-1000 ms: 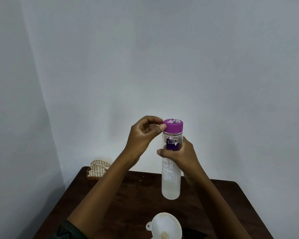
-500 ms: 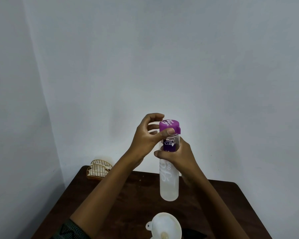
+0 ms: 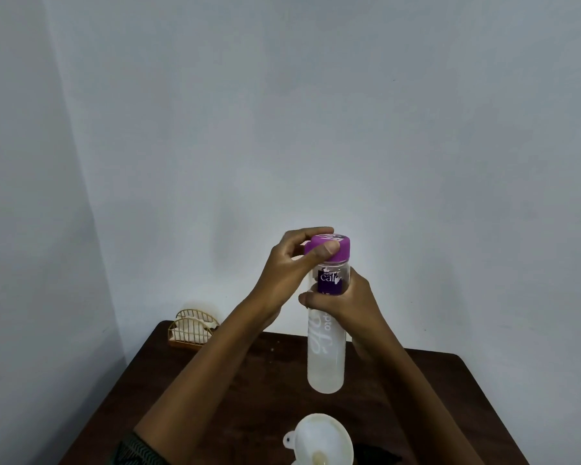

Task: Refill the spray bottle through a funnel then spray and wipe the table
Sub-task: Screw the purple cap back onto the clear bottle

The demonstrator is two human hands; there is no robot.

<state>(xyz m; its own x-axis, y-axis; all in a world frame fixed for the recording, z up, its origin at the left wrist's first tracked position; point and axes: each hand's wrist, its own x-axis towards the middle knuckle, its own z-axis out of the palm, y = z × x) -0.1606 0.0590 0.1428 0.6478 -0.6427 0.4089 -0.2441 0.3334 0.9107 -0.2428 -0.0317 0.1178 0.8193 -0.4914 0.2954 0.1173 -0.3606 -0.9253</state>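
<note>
The tall clear plastic bottle [image 3: 326, 360] of pale liquid is held upright at the centre of the frame, above the dark brown wooden counter [image 3: 249, 380], with its long axis vertical. The right hand [image 3: 349, 303] wraps round its upper body. The left hand [image 3: 289, 273] curls over the purple screw cap [image 3: 344, 251] at the top, thumb pressed on its side. The white plastic funnel [image 3: 322, 437] sits at the bottom edge of the frame, directly below the bottle's base and apart from it. The cap likely has to come off before the bottle tips down toward the funnel.
</note>
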